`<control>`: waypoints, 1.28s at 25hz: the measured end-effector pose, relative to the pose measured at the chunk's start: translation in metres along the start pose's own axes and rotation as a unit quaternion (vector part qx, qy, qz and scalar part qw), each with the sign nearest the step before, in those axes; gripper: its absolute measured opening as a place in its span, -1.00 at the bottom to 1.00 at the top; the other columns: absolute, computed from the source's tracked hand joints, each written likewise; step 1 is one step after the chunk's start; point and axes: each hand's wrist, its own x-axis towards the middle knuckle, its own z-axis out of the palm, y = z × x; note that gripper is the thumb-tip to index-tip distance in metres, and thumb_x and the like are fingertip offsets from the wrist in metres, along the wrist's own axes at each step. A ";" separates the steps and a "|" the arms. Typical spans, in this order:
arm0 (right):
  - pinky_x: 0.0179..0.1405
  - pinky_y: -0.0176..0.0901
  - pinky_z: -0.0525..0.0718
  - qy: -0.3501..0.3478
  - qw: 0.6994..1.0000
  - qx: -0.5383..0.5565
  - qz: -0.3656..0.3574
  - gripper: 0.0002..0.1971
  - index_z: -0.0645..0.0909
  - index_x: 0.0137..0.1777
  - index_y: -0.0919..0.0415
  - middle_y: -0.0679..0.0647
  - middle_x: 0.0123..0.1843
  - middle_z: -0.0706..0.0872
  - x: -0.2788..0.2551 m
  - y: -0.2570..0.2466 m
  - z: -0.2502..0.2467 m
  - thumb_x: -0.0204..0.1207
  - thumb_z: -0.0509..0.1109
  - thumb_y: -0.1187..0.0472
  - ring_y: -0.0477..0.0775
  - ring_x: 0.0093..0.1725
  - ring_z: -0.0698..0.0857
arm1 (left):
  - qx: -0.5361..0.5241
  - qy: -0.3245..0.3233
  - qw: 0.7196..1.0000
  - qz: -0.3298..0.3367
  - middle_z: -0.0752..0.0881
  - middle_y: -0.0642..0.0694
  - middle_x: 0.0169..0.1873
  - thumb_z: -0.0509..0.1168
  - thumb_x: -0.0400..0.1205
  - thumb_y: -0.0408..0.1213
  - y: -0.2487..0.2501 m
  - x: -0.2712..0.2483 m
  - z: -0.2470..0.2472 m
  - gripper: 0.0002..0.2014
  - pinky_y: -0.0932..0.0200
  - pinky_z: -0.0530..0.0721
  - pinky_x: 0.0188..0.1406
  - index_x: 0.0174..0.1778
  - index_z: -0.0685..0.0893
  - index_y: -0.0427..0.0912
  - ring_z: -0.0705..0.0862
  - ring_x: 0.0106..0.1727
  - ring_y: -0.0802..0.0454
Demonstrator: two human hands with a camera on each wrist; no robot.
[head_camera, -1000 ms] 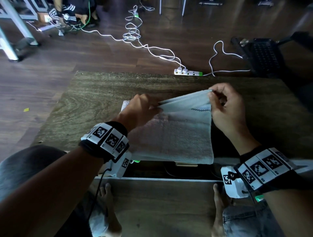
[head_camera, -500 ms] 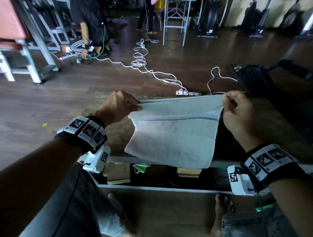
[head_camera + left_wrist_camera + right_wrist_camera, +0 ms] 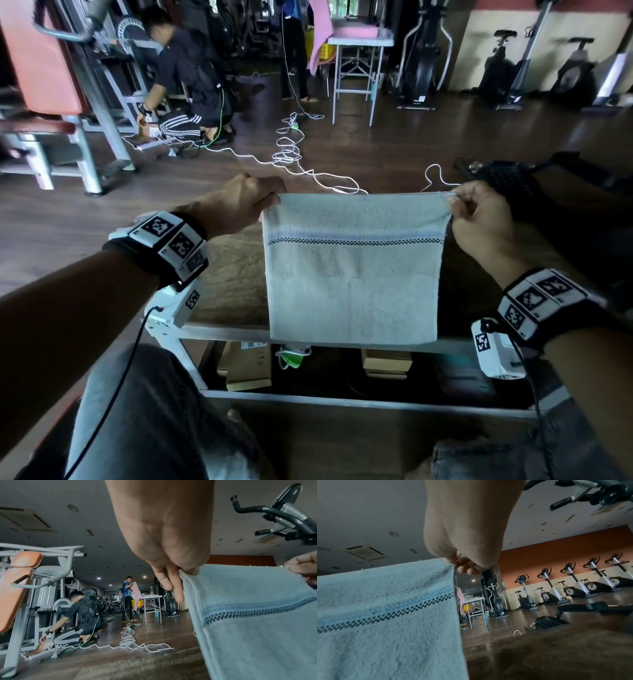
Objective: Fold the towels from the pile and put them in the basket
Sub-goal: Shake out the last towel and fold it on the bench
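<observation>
A pale towel point(image 3: 352, 274) with a blue band and a dark checked stripe hangs upright above the wooden table point(image 3: 236, 274), folded double. My left hand point(image 3: 253, 198) pinches its top left corner and my right hand point(image 3: 469, 212) pinches its top right corner, so the top edge is stretched level between them. The left wrist view shows the towel point(image 3: 257, 615) hanging from my left hand point(image 3: 181, 569). In the right wrist view the towel point(image 3: 385, 608) hangs from my right hand point(image 3: 455, 561). No pile and no basket are in view.
A dark perforated seat point(image 3: 507, 178) stands past the table's far right corner. White cables point(image 3: 291, 154) trail over the floor beyond the table. A person point(image 3: 191, 78) crouches at far left by a gym machine. Boxes point(image 3: 250, 363) sit on the shelf under the table.
Both hands have lifted the towel off the table and raised it until it hangs straight down; my head has tilted up, showing more of the room.
</observation>
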 end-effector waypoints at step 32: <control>0.06 0.11 0.71 -0.348 0.911 0.026 0.221 -0.86 0.61 -0.05 0.10 0.12 -0.02 0.72 -0.034 0.075 0.058 0.71 0.26 0.29 0.16 0.03 0.73 | -0.196 -0.081 0.921 -0.327 0.73 -0.19 -0.27 0.42 0.61 -0.25 -0.043 -0.049 0.119 -0.91 0.15 0.63 -0.18 -0.14 0.75 -0.19 0.67 -0.29 -0.05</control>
